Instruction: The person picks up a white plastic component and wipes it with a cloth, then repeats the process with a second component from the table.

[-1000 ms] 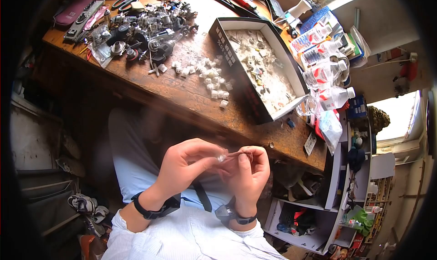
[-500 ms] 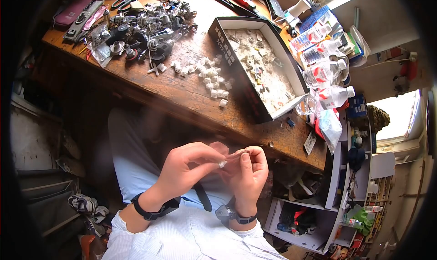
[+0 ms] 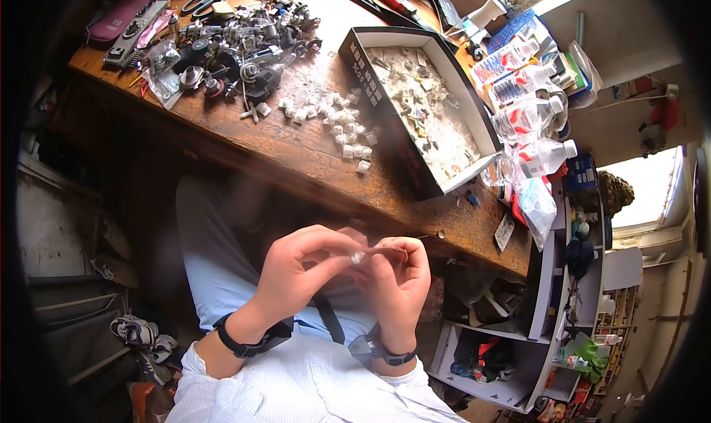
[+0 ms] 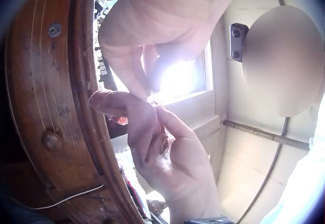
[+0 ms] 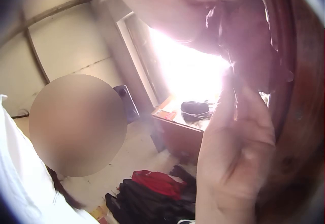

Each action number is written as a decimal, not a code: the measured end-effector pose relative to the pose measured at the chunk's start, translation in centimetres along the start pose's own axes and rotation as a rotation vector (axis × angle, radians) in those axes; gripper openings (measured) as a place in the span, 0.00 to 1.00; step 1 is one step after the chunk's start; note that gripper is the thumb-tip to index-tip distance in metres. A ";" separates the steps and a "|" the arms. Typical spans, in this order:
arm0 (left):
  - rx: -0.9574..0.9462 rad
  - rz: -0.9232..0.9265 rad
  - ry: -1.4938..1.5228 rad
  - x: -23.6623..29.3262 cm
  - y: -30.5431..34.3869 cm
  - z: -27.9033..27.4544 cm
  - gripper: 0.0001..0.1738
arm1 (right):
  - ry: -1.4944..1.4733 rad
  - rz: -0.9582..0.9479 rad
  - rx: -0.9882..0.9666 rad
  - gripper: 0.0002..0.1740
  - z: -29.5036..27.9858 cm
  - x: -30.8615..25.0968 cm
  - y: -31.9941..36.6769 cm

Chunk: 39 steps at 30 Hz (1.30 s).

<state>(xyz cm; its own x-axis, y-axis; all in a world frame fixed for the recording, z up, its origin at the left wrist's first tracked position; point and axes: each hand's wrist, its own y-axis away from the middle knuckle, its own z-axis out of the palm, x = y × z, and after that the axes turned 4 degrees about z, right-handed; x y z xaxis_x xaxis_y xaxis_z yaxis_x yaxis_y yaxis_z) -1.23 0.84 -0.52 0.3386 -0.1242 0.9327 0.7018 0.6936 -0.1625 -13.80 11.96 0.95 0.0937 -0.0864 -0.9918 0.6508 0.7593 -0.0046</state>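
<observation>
Thumb and forefinger of the left hand [image 3: 300, 266] pinch a small white piece [image 3: 357, 258]; its long axis is too small to tell. The right hand [image 3: 402, 284] pinches thin pink film [image 3: 354, 238] between thumb and curled fingers, just beside the piece. The film spans the gap between the hands, roughly from 10 to 4 o'clock, its edges blurred. The left forearm slants up toward 1 o'clock, the right toward 12. Beyond, on the bench [image 3: 296, 160], white caps [image 3: 342, 123] lie at 12 o'clock and an open box [image 3: 444, 190] at 1.
</observation>
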 end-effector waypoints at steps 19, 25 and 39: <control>0.046 0.145 -0.156 -0.8 -0.2 0.2 0.10 | 0.131 0.033 -0.025 0.12 0.3 -1.0 0.0; -0.021 0.120 -0.132 -0.4 -0.3 0.0 0.10 | 0.201 -0.075 -0.038 0.10 0.0 -0.4 -0.4; -0.001 0.104 -0.149 -0.5 -0.2 0.2 0.12 | 0.196 -0.048 -0.045 0.09 0.0 -0.4 -0.1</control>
<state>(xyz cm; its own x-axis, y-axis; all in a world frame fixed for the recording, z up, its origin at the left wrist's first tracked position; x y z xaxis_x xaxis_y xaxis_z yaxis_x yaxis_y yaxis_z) -1.66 0.86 -0.86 0.3126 0.0548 0.9483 0.6685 0.6965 -0.2606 -13.96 11.90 1.32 -0.0882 0.0006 -0.9961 0.6161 0.7858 -0.0541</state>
